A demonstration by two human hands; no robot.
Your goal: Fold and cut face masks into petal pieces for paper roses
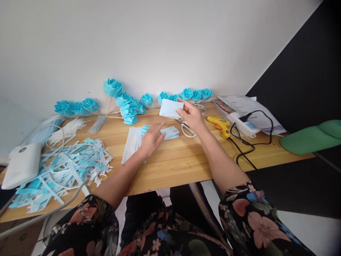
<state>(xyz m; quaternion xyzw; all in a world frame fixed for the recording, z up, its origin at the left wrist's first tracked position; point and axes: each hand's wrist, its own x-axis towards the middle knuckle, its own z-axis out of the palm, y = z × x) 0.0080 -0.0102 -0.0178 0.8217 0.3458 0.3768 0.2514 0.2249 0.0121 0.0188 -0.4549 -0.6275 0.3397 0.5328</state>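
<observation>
My right hand (189,113) pinches a pale blue rectangular sheet (170,108) by its right edge, raised above the wooden table (176,167). To its left, my left hand (153,138) hovers low with its fingers apart, holding nothing. Beneath and beside that hand lie long pale sheets (129,144) with a small bright blue piece (144,129). A fanned stack of pale blue pieces (172,132) rests just right of my left fingertips. White-handled scissors (188,131) lie below my right hand, their blades partly hidden.
Blue flowers (128,106) line the wall. Shredded blue and white strips (71,167) and a white device (22,165) occupy the left. On the right are a yellow glue gun (220,126), a white power strip (243,125) with black cables, papers (253,113) and a green object (310,138).
</observation>
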